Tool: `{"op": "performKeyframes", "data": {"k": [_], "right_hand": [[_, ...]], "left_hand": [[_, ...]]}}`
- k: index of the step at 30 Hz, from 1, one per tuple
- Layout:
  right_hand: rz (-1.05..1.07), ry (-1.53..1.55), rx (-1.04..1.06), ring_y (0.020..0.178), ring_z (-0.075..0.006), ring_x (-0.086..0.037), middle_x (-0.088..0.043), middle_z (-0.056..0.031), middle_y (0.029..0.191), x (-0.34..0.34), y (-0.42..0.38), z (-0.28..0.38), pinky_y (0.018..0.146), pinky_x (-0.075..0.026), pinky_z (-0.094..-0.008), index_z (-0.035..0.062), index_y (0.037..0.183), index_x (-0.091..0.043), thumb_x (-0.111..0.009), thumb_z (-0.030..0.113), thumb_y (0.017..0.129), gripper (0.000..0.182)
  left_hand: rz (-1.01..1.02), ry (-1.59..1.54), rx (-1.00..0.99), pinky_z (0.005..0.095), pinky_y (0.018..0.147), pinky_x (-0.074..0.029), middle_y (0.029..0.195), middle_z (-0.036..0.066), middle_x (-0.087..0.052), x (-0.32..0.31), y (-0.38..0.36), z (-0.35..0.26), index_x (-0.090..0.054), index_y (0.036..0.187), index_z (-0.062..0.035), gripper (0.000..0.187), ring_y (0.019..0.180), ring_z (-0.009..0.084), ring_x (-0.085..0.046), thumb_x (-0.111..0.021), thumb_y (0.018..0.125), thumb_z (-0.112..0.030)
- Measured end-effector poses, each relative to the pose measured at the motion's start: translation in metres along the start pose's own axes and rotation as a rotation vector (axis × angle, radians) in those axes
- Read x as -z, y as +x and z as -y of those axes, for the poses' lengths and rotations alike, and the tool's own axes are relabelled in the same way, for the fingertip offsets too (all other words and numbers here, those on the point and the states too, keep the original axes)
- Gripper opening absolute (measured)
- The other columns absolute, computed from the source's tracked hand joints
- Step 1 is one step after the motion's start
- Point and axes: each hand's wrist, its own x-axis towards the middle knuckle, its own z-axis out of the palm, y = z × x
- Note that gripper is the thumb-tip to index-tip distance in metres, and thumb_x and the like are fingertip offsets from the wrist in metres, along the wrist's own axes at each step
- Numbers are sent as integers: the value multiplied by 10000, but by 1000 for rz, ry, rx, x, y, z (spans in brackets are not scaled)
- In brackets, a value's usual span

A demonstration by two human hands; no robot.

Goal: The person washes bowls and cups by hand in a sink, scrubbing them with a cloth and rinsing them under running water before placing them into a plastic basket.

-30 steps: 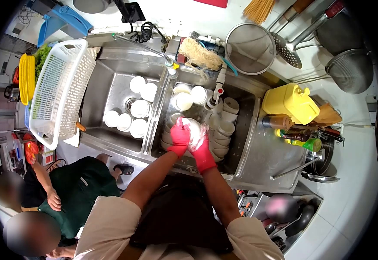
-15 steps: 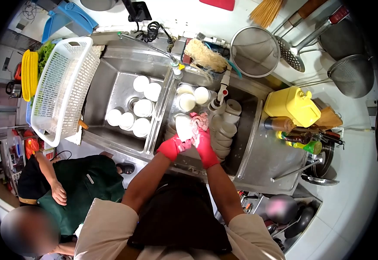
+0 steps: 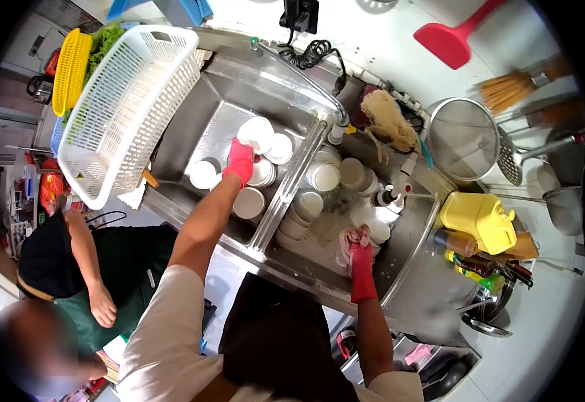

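In the left sink basin (image 3: pixel 188 137), my left hand (image 3: pixel 241 163), in a red rubber glove, grips a white bowl (image 3: pixel 255 135) by its near edge, above other white bowls (image 3: pixel 262 173) set down there. My right hand (image 3: pixel 361 260), gloved the same way, is closed around a bunched pinkish cloth (image 3: pixel 354 240) in the right basin (image 3: pixel 326 249). Beside that cloth lie stacked white bowls (image 3: pixel 378 231). More bowls (image 3: pixel 324 176) stand in stacks along the divider and the back of the right basin.
A white plastic basket (image 3: pixel 128 114) stands left of the sink. The faucet (image 3: pixel 336 110) rises at the divider. Scrubbing fibre (image 3: pixel 387 120) sits behind it. A yellow jug (image 3: pixel 478 220) and bottles are at the right. A person in a dark green apron (image 3: pixel 121 268) is at the left.
My hands were together over the right basin with a bowl and the cloth. The left has carried a bowl into the left basin; the right has moved right with the cloth. The view has shifted.
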Motion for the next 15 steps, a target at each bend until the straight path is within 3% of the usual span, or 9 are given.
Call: {"op": "performKeyframes", "data": {"k": [3,5,6,8,9,11,12,13,15], "right_hand": [[-120,-384,81,763,-140,-555,-550,-54,946,23,11,-8,652,-463,-252,29,1117,-453,-531,83,749,380],[-250,-816,195,723,-131,-553,-568,-28,866,36,4,-9,643,-445,-242,84,1086,-511,-525,273,803,341],[-239,-478,248,789,-115,-529,-539,-16,959,27,8,-18,652,-440,-240,81,1167,-446,-537,237,797,411],[-227,-364,188,831,-112,-518,-523,-10,995,-4,-1,-1,675,-436,-242,90,1192,-422,-540,208,792,433],[-176,-249,140,873,-109,-506,-508,-4,1031,-9,-8,8,699,-433,-243,99,1216,-398,-542,179,788,459],[-174,-253,24,897,-119,-502,-513,6,1029,-4,-3,13,750,-422,-247,85,1206,-407,-562,174,772,469],[-190,-251,26,897,-119,-502,-513,6,1029,3,3,11,750,-422,-247,85,1206,-407,-562,174,772,469],[-155,-176,36,909,-132,-509,-516,-9,1045,6,9,7,770,-421,-252,69,1203,-404,-554,167,767,471],[-104,-95,37,922,-145,-517,-519,-24,1062,6,11,10,790,-420,-258,53,1200,-400,-546,161,762,474]], "left_hand": [[20,-45,24,341,438,-477,902,204,-523,5,60,24,-370,1076,18,370,643,292,-569,-463,717,22],[89,9,-92,319,475,-477,860,167,-542,9,103,58,-430,1008,-3,324,657,250,-573,-517,696,-6],[240,278,-183,319,515,-487,872,161,-539,13,120,68,-451,982,-11,268,670,241,-571,-514,722,-27],[479,776,-488,318,596,-506,895,149,-534,21,155,91,-492,928,-27,163,697,223,-566,-509,772,-68],[473,569,-425,307,618,-508,868,141,-567,23,174,117,-527,953,-28,177,728,217,-581,-486,805,-116],[373,-18,113,302,634,-513,830,137,-592,6,158,100,-554,966,-19,237,733,227,-596,-455,852,-201],[270,-39,290,317,637,-514,852,143,-582,4,159,90,-536,984,-11,239,747,238,-591,-458,847,-191],[190,-20,219,319,597,-502,872,133,-569,5,149,89,-507,1032,-12,260,732,218,-569,-468,838,-180],[322,332,3,292,601,-481,939,121,-547,19,122,64,-476,1087,-25,289,736,189,-539,-490,826,-151]]}}
